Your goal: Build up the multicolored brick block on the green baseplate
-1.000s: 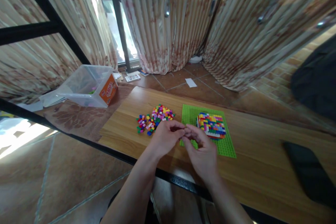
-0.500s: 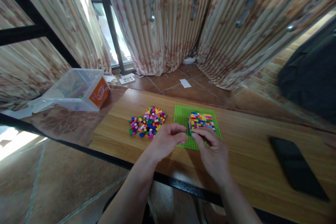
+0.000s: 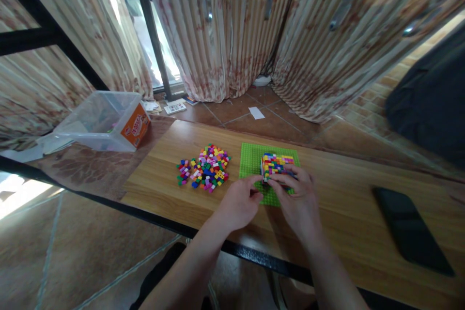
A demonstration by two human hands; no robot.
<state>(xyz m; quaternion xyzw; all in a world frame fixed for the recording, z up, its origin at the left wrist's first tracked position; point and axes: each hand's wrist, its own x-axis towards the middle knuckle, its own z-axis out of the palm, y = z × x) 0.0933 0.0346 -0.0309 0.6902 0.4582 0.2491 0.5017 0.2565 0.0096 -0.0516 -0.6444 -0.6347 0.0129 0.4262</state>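
On a green studded baseplate (image 3: 249, 160) stands a low block of multicoloured toy bricks (image 3: 278, 162). My right hand (image 3: 300, 201) is closed at its near side, the thumb at the near left corner and the other fingers over the top. Those fingers hide much of the block's near and right parts. My left hand (image 3: 240, 203) reaches in from the left, index fingertip against the same corner and the other fingers curled in. What lies inside the curled fingers is hidden. A loose heap of small toy bricks (image 3: 209, 169) lies to the left of the baseplate.
The wooden table (image 3: 156, 174) carries a dark flat slab (image 3: 412, 230) on the right. Beyond its left end, a clear plastic bin (image 3: 98, 126) with an orange label stands on a lower surface. Curtains (image 3: 232, 38) hang behind, and papers (image 3: 256, 113) lie on the floor.
Both hands have moved up against the brick block's near left corner. A small green brick seen at the right fingertips is now out of sight. The left index finger has stretched towards the block.
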